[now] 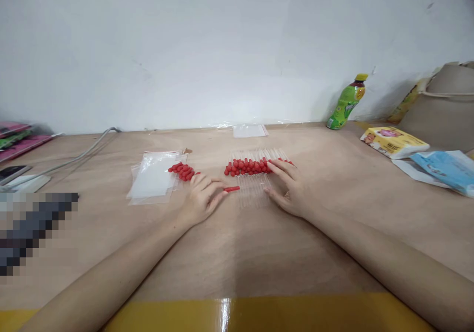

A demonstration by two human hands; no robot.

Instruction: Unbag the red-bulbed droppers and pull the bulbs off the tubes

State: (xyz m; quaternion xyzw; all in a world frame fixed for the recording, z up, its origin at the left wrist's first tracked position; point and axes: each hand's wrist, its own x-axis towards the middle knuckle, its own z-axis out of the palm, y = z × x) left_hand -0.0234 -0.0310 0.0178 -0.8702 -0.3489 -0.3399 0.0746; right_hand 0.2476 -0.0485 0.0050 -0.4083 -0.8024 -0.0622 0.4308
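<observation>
My left hand (203, 198) is closed in a pinch, with a red rubber dropper bulb (232, 188) sticking out past the fingertips to the right. Just left of that hand lies a small pile of similar red bulbs (184, 171). In the middle of the table, thin clear tubes (254, 191) lie side by side, with a band of red bulbs (248, 166) across them. My right hand (292, 188) rests at the right end of this row, thumb and fingers apart. Its fingertips touch or nearly touch the bulbs, and its palm hides part of the tubes.
Clear zip bags (153, 176) lie to the left, and another small bag (250, 131) lies by the wall. At the right stand a green drink bottle (346, 103), a yellow tissue pack (394, 142) and a blue packet (444, 166). A grey cable (85, 151) crosses the left side.
</observation>
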